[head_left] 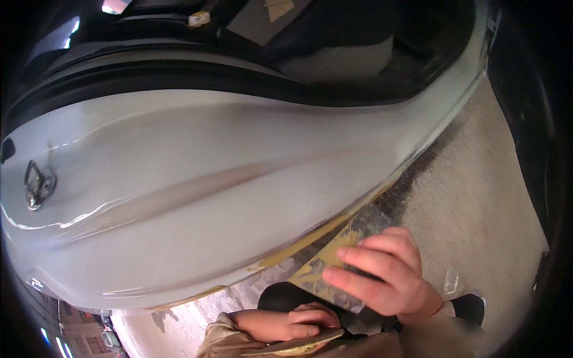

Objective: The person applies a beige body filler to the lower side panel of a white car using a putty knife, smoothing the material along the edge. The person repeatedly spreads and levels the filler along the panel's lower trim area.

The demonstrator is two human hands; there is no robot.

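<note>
At the lower edge of the white car panel (239,197), I observe the right hand (385,277) gripping a flat plate (324,261) smeared with yellow paste. Its fingers are slightly parted and lie across the plate's upper face; the thumb is hidden from me. The plate projects to the left of the fingertips, near the yellow strip (304,242) along the panel edge; I cannot tell whether the two touch. Below and to the left, the left hand (311,319) is curled about a thin board (292,346) bearing yellow paste. Beyond the black seal (179,79) I register a small white-and-yellow item (199,19); any marking on it is too small to read.
</note>
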